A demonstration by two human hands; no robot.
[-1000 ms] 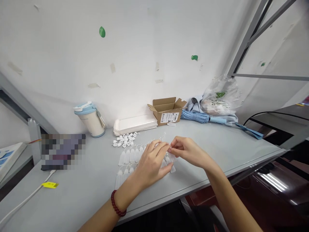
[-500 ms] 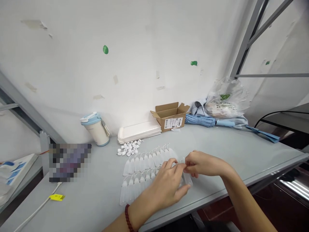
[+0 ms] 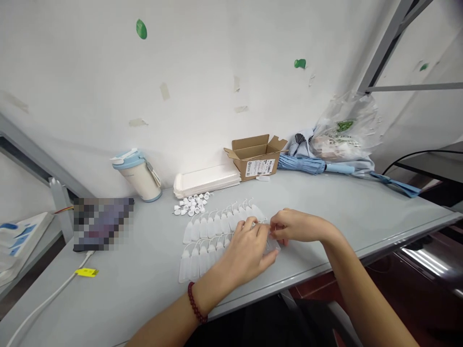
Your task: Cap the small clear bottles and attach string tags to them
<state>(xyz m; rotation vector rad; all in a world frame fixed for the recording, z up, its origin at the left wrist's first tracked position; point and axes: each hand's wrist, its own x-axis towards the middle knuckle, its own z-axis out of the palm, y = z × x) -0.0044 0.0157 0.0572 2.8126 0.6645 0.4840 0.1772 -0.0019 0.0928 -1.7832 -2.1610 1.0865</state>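
Note:
Two rows of small translucent white plastic bottles (image 3: 208, 227), each with a thin curved strand at its top, lie flat on the grey table. My left hand (image 3: 249, 248) rests over the right part of the nearer row, fingers bent and apart, thumb stretched out, covering several bottles. Close beside it, my right hand (image 3: 289, 225) is closed in a pinch at the top of a clear bottle (image 3: 273, 245) at the row's right end. Its fingertips are partly hidden. A pile of small white caps (image 3: 191, 204) lies behind the rows.
At the back stand a cream and blue tumbler (image 3: 139, 176), a stack of white trays (image 3: 208, 180) and an open cardboard box (image 3: 258, 161). A folded blue umbrella (image 3: 304, 165) and a plastic bag (image 3: 343, 135) lie at the right. A white cable (image 3: 47, 303) crosses the left side.
The camera view has tilted down, so things stand higher in the picture. Both hands stay close together at the right end of the nearer row, with the bottle there now lying closer to the others.

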